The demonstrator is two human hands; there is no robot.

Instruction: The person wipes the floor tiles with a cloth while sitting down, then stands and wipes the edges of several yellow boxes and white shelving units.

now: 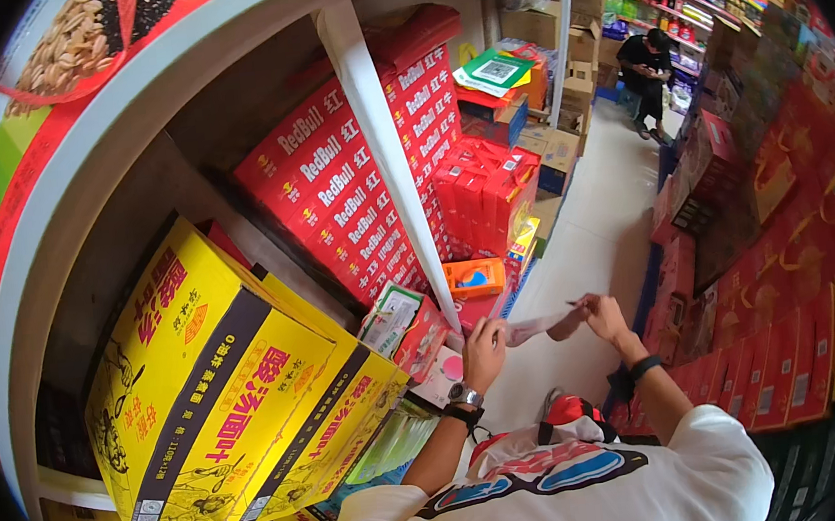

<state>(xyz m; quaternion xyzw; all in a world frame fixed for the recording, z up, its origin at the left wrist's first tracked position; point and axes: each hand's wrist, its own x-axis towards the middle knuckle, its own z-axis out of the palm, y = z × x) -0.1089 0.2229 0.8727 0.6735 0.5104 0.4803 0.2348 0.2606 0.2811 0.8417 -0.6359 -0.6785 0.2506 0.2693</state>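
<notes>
My left hand [485, 353], with a watch and a dark band at the wrist, pinches one end of a thin translucent strip [533, 329], perhaps plastic film. Its other end reaches my right hand [606, 320], whose fingers are closed on it; this wrist wears a black band. The strip is stretched between the hands above the pale floor [595, 228]. Just left of my left hand are a red-and-white carton [419, 343] and a white shelf post [397, 164]. An orange box [473, 278] lies beyond it.
Yellow noodle cartons [250, 397] are stacked at my left. Behind the post rise red RedBull cases [336, 193] and red gift boxes [486, 186]. More red boxes [767, 362] line the right side. Down the aisle sits a person [645, 80] in dark clothes.
</notes>
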